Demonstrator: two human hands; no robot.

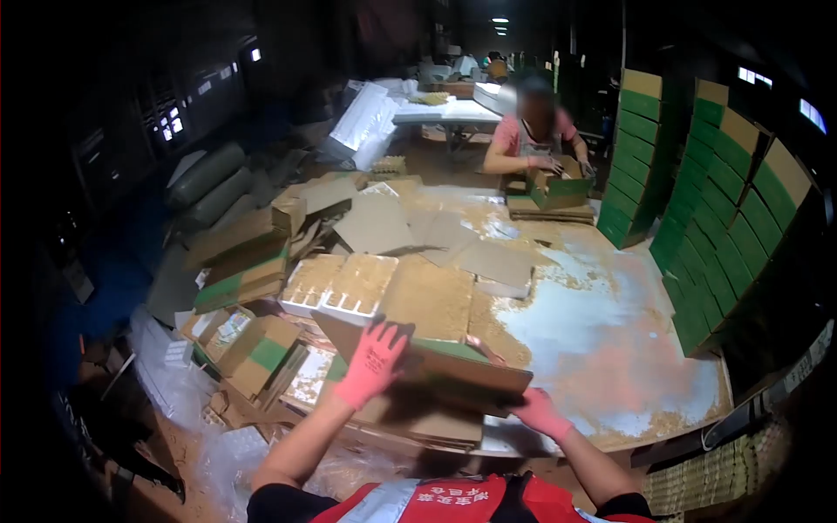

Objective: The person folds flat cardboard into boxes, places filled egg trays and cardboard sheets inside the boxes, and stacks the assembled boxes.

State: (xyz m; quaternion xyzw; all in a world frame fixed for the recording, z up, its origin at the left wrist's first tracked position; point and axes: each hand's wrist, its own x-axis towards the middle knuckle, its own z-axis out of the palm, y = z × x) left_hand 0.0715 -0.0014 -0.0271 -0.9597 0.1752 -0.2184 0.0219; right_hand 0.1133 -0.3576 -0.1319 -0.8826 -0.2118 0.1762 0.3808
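Observation:
A cardboard box (462,376) with a green band is tilted in front of me, above flat cardboard sheets (427,422). My left hand (377,359), in a pink glove with dark fingertips, has its fingers spread against the box's left part. At the lower right corner of the same box is my right hand (539,413), also gloved; its fingertips are hidden behind the cardboard. Just beyond the box lie white foam trays (353,288) covered with tan grainy material, beside a brown board (427,299) dusted with it.
Across the table (610,349) a person (536,131) handles a small green-and-brown box (560,187). Tall stacks of green boxes (728,209) line the right. Cardboard pieces (375,224) and an open carton (235,336) lie left; clear plastic wrap (170,366) hangs at the lower left.

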